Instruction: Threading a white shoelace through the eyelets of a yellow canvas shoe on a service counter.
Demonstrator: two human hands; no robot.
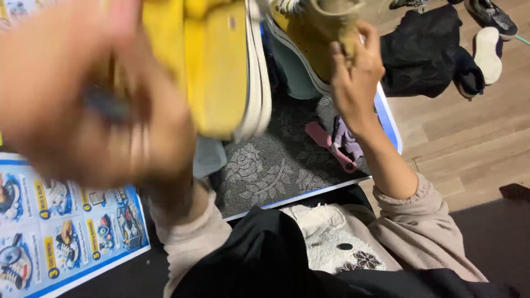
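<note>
The left hand (83,94) fills the near left of the view, very close to the camera and heavily blurred. Its fingers curl around a small dark object (107,105); what that object is cannot be told. Just right of this hand stands a yellow shoe (215,66), held up with its yellow sole facing the camera and a white rim along its right edge. Whether the left hand touches the shoe cannot be told.

The right hand (353,77) is raised at centre right, fingers closed in a grip on the upper of a second yellow shoe (309,38), which has a white sole band.

Below both shoes lies a dark mat with a pale leaf pattern (270,165), edged in blue. A pink brush (328,144) rests on it, just beside the right forearm. At near left lies a printed sheet of blue and yellow picture panels (61,226). On the wooden floor (469,143) at far right lie a black cloth (422,49) and a white insole (488,52).
</note>
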